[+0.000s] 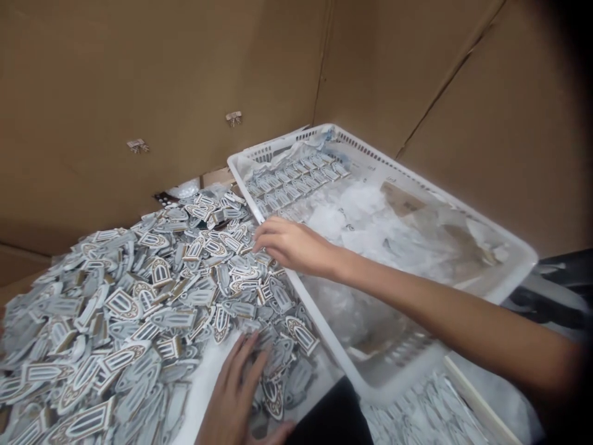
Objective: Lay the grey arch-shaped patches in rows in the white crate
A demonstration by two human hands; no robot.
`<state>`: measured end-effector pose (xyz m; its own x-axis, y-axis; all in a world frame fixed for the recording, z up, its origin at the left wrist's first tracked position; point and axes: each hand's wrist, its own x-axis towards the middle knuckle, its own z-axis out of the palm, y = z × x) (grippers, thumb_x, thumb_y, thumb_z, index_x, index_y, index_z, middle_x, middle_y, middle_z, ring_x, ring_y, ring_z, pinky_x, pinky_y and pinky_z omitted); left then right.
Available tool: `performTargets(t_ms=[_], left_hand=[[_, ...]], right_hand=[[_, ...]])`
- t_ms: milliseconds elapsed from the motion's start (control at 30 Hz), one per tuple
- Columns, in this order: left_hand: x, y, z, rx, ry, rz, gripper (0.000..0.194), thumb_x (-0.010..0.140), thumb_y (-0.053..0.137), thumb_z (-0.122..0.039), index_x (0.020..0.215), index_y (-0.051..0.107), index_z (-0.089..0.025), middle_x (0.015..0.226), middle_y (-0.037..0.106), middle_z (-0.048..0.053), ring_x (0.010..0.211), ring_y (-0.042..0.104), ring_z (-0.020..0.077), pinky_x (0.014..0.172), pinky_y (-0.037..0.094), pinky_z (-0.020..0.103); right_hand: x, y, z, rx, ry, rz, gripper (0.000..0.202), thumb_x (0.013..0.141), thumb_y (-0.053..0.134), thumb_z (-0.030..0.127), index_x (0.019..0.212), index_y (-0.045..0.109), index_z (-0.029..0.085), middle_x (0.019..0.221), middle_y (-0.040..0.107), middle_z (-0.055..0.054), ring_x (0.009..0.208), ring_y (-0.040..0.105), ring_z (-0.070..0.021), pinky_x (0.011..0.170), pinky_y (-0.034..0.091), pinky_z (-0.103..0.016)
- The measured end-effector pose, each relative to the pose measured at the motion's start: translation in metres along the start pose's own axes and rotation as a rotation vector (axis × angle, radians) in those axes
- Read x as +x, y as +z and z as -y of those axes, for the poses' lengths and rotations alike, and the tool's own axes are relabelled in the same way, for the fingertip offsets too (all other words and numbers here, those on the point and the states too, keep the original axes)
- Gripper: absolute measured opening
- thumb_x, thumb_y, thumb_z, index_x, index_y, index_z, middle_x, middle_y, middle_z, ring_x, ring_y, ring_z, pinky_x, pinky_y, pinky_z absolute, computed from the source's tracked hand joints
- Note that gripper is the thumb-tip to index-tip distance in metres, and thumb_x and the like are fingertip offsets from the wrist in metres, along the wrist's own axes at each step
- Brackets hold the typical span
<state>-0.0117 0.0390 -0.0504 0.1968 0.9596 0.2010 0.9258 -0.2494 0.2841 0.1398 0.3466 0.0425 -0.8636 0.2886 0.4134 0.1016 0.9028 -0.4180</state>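
Dozens of small arched window pieces [123,303] lie in a loose heap on the left, some decorated face up, others turned over or on edge, and they reach right up to the white basket [319,330]. Far fewer are in order: toward the basket's far left corner, at least two neat rows of pieces [296,179] lie side by side on thin sheeting. Going by that, a small share looks arranged, and most of the heap is left unsorted. Crumpled clear plastic [393,228] takes up much of the basket's middle; it is blurred and shiny, so more pieces may lie beneath it, though I can't be sure. Below the basket's near edge, another batch of pale pieces [426,405] lies close together. The right hand [291,244] reaches across the basket to its left rim, fingers half curled beside the heap; whether it pinches a piece cannot be told. The left hand [231,395] is low over the heap's near right edge, fingers spread and loosely bent among the pieces, thumb well apart, with nothing visibly gripped. A white sheet [206,374] shows beside it.
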Motion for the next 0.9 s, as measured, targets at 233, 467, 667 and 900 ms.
performTargets(t_ms=[233,467,667,900], left_hand=[[0.026,0.020,-0.016,0.109,0.154,-0.031,0.100,0.077,0.082,-0.060,0.164,0.045,-0.026,0.175,0.031,0.016,0.157,0.031,0.0453,0.119,0.037,0.057],[0.038,0.024,-0.018,0.143,0.096,-0.024,0.091,0.087,0.074,-0.063,0.165,0.043,-0.029,0.175,0.032,0.012,0.158,0.029,0.0402,0.123,0.024,0.055],[0.040,0.027,-0.021,0.133,0.021,-0.033,0.082,0.089,0.074,-0.045,0.163,0.046,-0.029,0.171,0.041,0.009,0.157,0.031,0.0383,0.118,0.030,0.053],[0.037,0.024,-0.015,0.073,0.098,-0.026,0.071,0.091,0.074,-0.040,0.159,0.053,-0.029,0.167,0.049,0.009,0.156,0.031,0.0402,0.113,0.039,0.054]], right_hand=[[0.001,0.002,0.001,-0.022,0.031,0.003,0.026,0.101,0.052,0.007,0.106,0.073,0.021,0.120,0.070,-0.006,0.117,0.058,-0.0201,0.102,0.048,-0.033],[0.001,0.002,0.001,-0.022,0.026,0.004,0.026,0.100,0.053,0.007,0.107,0.074,0.021,0.120,0.070,-0.007,0.117,0.058,-0.0210,0.102,0.049,-0.035],[0.001,0.003,0.000,-0.035,0.011,-0.007,0.027,0.100,0.051,0.006,0.107,0.074,0.019,0.117,0.070,-0.007,0.115,0.059,-0.0207,0.102,0.050,-0.034],[0.001,0.002,0.001,-0.048,0.029,0.012,0.026,0.100,0.050,0.009,0.107,0.073,0.020,0.118,0.070,-0.007,0.116,0.058,-0.0206,0.103,0.049,-0.034]])
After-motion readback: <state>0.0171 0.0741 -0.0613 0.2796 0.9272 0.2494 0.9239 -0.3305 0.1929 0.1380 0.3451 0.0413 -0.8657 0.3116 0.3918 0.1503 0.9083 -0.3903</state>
